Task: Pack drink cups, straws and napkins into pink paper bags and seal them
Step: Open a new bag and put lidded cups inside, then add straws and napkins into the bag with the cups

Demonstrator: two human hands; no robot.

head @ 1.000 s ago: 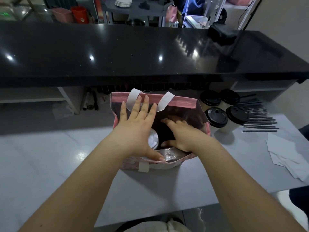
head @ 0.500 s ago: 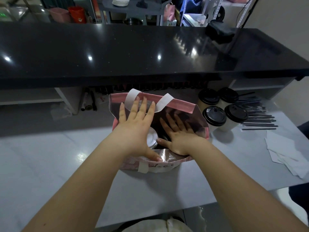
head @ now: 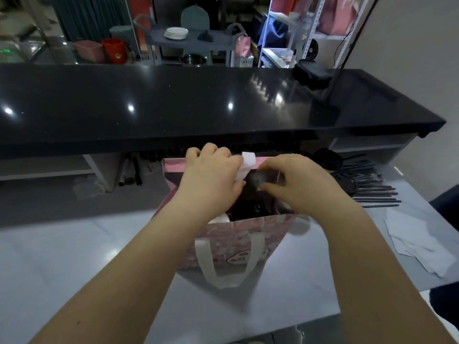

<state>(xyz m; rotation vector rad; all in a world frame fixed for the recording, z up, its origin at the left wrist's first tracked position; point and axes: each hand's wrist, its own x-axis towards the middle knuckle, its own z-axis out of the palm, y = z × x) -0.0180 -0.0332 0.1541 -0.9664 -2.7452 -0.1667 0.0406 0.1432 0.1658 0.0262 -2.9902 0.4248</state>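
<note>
A pink paper bag [head: 238, 240] stands upright on the white table, its near white handle [head: 229, 265] hanging down the front. My left hand [head: 211, 176] curls over the bag's far rim, next to the far white handle [head: 248, 161]. My right hand [head: 295, 183] is curled at the same rim and pinches the bag's dark inner wall. A white cup lid [head: 218, 219] peeks out inside the bag under my left wrist. Black-lidded cups [head: 346, 186] stand to the right, partly hidden by my right hand.
Black straws [head: 375, 189] lie in a heap right of the cups, and white napkins [head: 419, 244] lie nearer at the right edge. A black counter [head: 173, 105] runs across behind the bag. A dark shape [head: 447, 207] is at the far right.
Both hands lifted from flat inside the bag to its far rim and curled onto it. The bag now stands taller, with the near handle hanging down its front.
</note>
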